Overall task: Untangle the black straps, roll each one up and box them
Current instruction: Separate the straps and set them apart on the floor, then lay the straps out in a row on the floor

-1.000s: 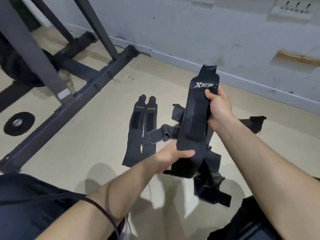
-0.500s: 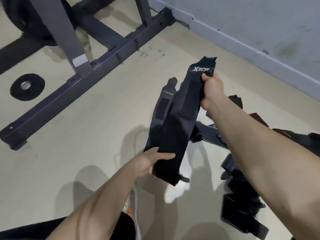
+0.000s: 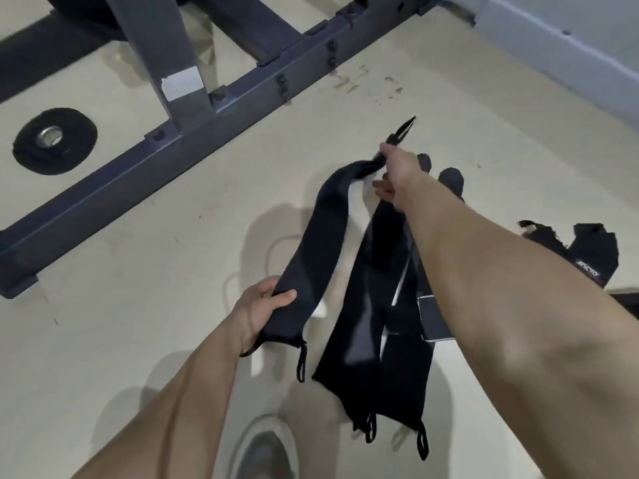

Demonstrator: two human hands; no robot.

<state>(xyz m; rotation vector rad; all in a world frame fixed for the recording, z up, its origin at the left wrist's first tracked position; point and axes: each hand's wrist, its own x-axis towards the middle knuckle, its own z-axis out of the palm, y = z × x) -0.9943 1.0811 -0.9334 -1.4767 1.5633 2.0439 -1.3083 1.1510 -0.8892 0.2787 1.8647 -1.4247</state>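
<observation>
While left grip (image 3: 258, 307) clasps strap (image 3: 323, 223) low, outstretched right grip (image 3: 397, 165) pinches top.

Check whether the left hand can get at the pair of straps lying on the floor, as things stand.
Probably not yet: the left hand grips the lower end of the lifted strap. The floor straps lie close to its right, nothing between, so likely yes once freed.

bare left forearm (image 3: 179, 392), bare right forearm (image 3: 501, 288), grey shoe (image 3: 266, 454) with a pale rim.
</observation>
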